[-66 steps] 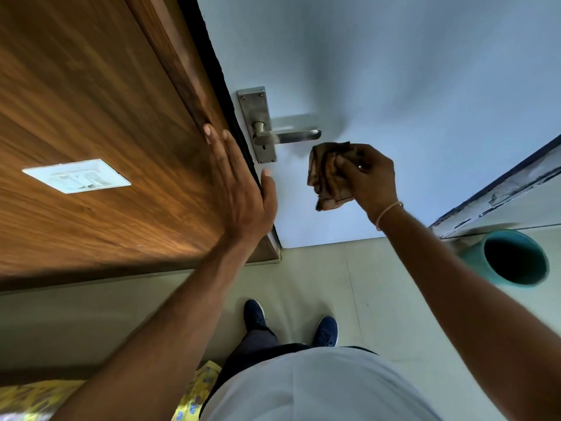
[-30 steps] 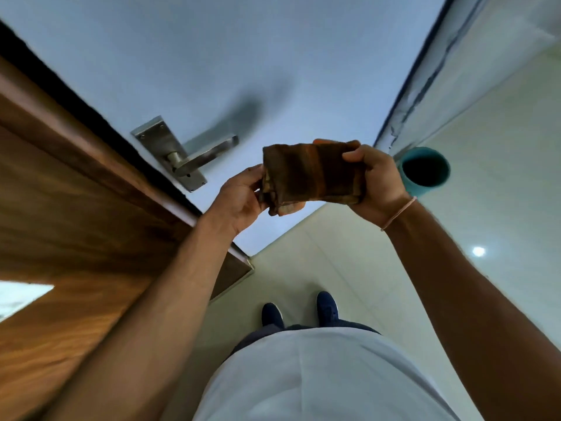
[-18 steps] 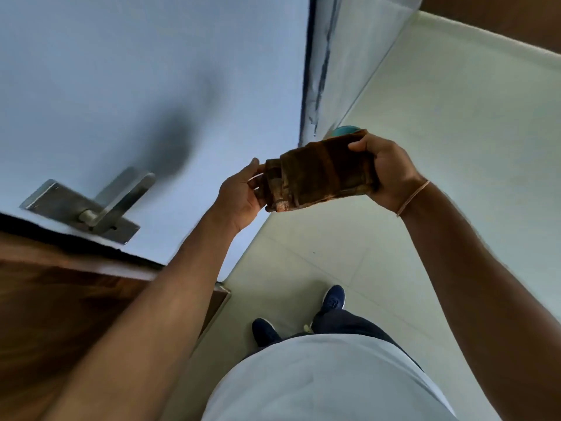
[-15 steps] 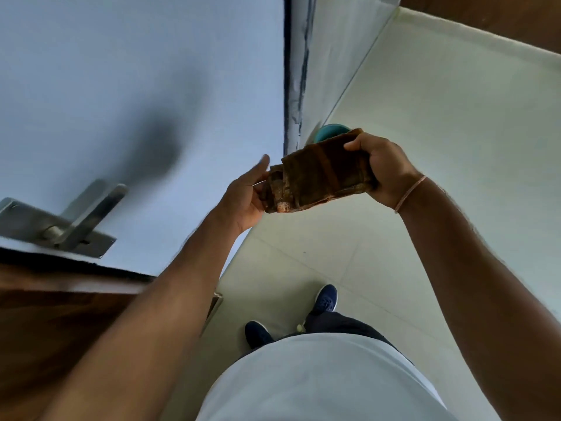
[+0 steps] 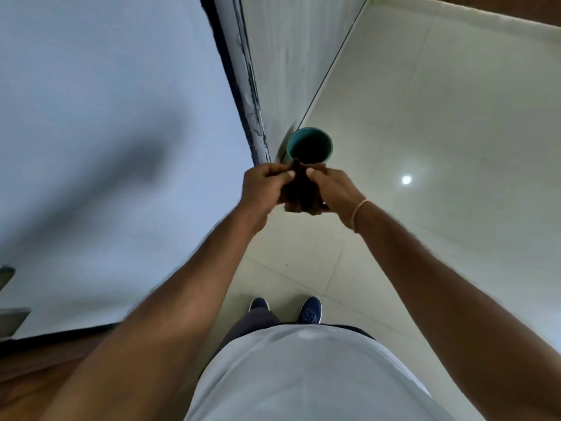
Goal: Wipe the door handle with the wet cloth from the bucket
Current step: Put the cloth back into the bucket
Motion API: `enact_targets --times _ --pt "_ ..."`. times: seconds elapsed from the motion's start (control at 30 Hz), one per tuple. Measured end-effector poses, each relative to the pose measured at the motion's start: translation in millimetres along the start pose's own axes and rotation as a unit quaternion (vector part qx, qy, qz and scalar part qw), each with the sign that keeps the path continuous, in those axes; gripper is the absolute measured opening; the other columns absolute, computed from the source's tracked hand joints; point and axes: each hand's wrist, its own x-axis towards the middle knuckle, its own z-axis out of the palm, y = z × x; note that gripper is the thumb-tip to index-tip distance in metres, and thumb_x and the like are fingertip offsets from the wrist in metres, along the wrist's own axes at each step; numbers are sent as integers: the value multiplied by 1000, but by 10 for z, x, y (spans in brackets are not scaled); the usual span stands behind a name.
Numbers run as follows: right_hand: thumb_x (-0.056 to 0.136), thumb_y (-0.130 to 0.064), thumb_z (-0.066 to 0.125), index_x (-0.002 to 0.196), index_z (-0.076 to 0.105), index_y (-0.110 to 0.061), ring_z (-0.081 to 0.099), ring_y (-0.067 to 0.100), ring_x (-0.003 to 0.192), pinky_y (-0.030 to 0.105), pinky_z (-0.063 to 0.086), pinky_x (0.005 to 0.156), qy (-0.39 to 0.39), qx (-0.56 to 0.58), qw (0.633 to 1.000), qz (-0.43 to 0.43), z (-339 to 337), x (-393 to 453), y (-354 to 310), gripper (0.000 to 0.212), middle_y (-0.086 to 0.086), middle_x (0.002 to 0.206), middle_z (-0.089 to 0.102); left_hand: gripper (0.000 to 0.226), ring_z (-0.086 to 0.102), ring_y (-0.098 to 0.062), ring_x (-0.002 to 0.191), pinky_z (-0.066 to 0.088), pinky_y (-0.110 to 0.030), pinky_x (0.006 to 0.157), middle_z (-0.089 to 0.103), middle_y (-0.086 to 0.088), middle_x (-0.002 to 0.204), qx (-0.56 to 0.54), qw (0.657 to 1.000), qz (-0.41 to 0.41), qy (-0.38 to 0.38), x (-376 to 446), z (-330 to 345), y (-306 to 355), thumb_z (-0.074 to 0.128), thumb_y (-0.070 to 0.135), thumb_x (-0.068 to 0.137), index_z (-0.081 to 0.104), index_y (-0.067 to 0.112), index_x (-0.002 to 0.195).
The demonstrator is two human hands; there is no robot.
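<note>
A dark brown cloth (image 5: 301,189) is bunched between my two hands, held in front of me at about chest height. My left hand (image 5: 263,186) grips its left side and my right hand (image 5: 333,189) grips its right side. Just beyond the hands, a teal bucket (image 5: 309,144) stands on the floor against the wall; its inside looks dark. Only a sliver of the metal door handle (image 5: 5,276) shows at the far left edge, on the pale blue door (image 5: 100,117).
A dark door frame edge (image 5: 239,86) and a white wall run down to the bucket. Pale floor tiles (image 5: 440,132) spread to the right. My feet in dark blue shoes (image 5: 309,309) stand below the hands. Brown wood (image 5: 45,375) is at the lower left.
The view has swung right, away from the handle and toward the bucket. The cloth, spread flat between both hands before, is now squeezed into a narrow bunch with the hands close together.
</note>
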Motion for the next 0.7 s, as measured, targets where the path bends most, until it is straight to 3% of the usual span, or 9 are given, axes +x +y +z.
enact_targets --times 0.1,0.2,0.27,0.37,0.47,0.6,0.7 --pt "109 -53 45 122 70 -14 74 31 89 43 63 74 -8 101 994 31 -58 192 -81 48 17 114 76 15 77 -26 112 67 -47 94 81 -3 118 57 998 34 -7 141 324 177 63 27 106 78 25 106" --pt "107 -60 45 119 72 -17 77 31 100 49 63 92 0 199 977 72 -232 428 -157 51 13 109 80 16 73 -24 117 64 -51 103 76 -5 125 79 996 33 -8 334 587 326 53 29 110 68 29 110" --pt "108 -56 46 129 70 -18 75 34 111 53 61 98 4 240 968 76 -341 602 -178 49 12 115 79 13 71 -22 117 63 -49 104 73 -3 127 91 995 45 -20 483 701 384 58 30 108 65 27 118" --pt "112 -44 42 134 66 -15 73 32 113 45 63 88 8 275 959 75 -488 899 -274 44 13 119 78 39 71 -16 114 64 -40 100 73 4 119 130 989 72 -26 779 830 500 77 28 98 62 19 133" --pt "112 -43 42 133 67 -16 71 33 117 43 62 83 10 288 955 70 -599 1258 -382 42 12 119 78 44 73 -17 110 63 -40 101 77 5 111 164 982 91 -2 1198 948 617 83 18 91 64 18 131" --pt "110 -39 50 130 69 -18 75 27 109 44 63 88 -11 304 951 61 -757 1801 -602 35 10 120 78 34 74 -18 111 66 -43 97 76 -3 120 154 985 75 -17 1857 1088 794 68 6 96 63 19 128" --pt "106 -22 60 134 66 -10 76 31 101 42 63 76 -1 291 955 59 -871 2267 -763 31 13 113 78 36 78 -16 101 69 -32 81 77 -5 118 118 990 43 -65 2329 1149 983 55 0 100 60 18 131"
